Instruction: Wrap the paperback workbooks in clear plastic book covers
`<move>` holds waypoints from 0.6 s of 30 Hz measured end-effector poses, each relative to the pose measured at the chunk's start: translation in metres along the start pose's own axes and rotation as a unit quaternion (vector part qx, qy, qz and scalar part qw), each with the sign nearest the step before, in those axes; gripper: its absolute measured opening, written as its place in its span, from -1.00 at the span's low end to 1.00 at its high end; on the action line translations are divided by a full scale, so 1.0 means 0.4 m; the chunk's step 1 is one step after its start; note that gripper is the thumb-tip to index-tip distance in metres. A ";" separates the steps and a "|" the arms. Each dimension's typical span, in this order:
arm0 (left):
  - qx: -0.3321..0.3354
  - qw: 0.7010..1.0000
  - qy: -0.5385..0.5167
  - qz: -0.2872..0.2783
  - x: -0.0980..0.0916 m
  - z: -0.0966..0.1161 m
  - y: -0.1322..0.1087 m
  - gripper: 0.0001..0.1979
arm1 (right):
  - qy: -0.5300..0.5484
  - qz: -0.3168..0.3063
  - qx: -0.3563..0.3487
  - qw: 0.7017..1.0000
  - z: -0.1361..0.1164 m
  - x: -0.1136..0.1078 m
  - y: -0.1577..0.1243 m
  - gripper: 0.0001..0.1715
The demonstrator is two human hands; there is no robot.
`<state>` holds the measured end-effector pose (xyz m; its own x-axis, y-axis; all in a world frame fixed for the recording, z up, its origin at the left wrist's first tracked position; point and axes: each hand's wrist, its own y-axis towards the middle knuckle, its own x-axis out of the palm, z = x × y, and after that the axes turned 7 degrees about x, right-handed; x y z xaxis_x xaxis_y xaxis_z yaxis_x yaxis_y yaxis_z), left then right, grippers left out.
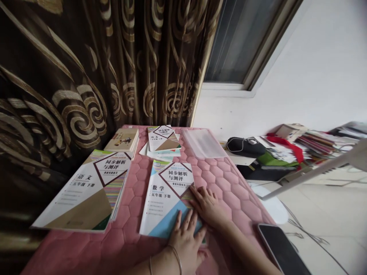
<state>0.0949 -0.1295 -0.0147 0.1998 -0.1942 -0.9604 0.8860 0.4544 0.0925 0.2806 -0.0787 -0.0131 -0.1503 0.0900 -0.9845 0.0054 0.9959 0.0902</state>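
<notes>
The math workbook (pixel 166 196) is lying flat on the pink tabletop (pixel 226 187). The left hand (pixel 186 241) and right hand (pixel 208 207) are lying spread flat on the workbook's near right corner, grasping nothing.

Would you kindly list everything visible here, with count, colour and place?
maths workbook: one, white and blue, mid-mat under both hands
language workbook: one, white and tan, mat's left side
smaller workbook: one, white and tan, on loose sheets at back
tan book: one, tan, back left
clear folder: one, transparent, back right
mat: one, pink quilted, under the books
phone: one, black, near right edge
curtain: one, brown with gold swirls, behind left
book pile: many, mixed colours, far right
left hand: one, bare, flat on maths workbook's near edge
right hand: one, bare, flat on its right edge
</notes>
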 end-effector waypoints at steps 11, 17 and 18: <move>0.029 0.999 -0.029 -0.018 0.020 -0.026 -0.001 -0.28 | -0.047 -0.064 0.051 0.996 0.062 -0.034 0.170 -0.33; 0.039 0.998 -0.017 -0.053 0.030 -0.030 0.012 -0.30 | -0.024 -0.034 0.128 0.991 0.064 -0.038 0.308 -0.34; 0.040 0.998 -0.010 -0.054 0.033 -0.031 0.014 -0.30 | -0.021 -0.030 0.141 0.989 0.064 -0.036 0.325 -0.36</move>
<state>0.0973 -0.1186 -0.0301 0.1091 -0.2558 -0.9605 0.9329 0.3600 0.0101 0.3088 0.0497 0.0089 -0.1180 0.0246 -0.9927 0.2743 0.9616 -0.0087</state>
